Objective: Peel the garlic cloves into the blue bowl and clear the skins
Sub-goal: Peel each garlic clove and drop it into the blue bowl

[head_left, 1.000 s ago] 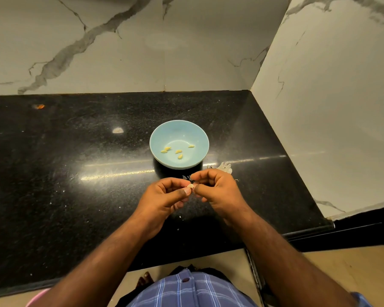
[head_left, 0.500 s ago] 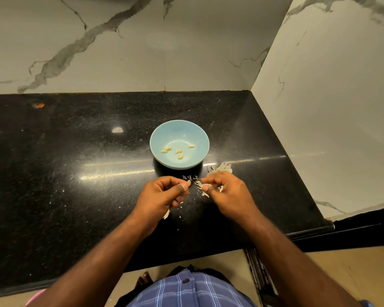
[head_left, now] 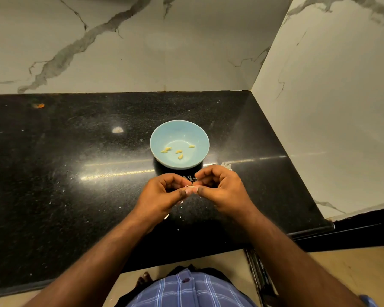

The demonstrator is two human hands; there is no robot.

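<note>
A light blue bowl (head_left: 179,131) stands on the black counter and holds several small peeled yellow garlic cloves (head_left: 179,152). Just in front of it my left hand (head_left: 162,196) and my right hand (head_left: 222,189) meet fingertip to fingertip. Between them both pinch one small garlic clove (head_left: 189,186), of which only a pale sliver shows. Thin white skins (head_left: 227,165) lie on the counter behind my right hand, and smaller flakes (head_left: 180,203) lie below my hands.
The black granite counter (head_left: 75,173) ends at marble walls at the back and on the right. Its front edge runs just under my forearms. An orange speck (head_left: 38,105) sits far left at the back.
Half a second ago my right hand pulled away to the right with a strip of skin. Now it is back against my left hand on the clove, and the skin is gone from its fingers.
</note>
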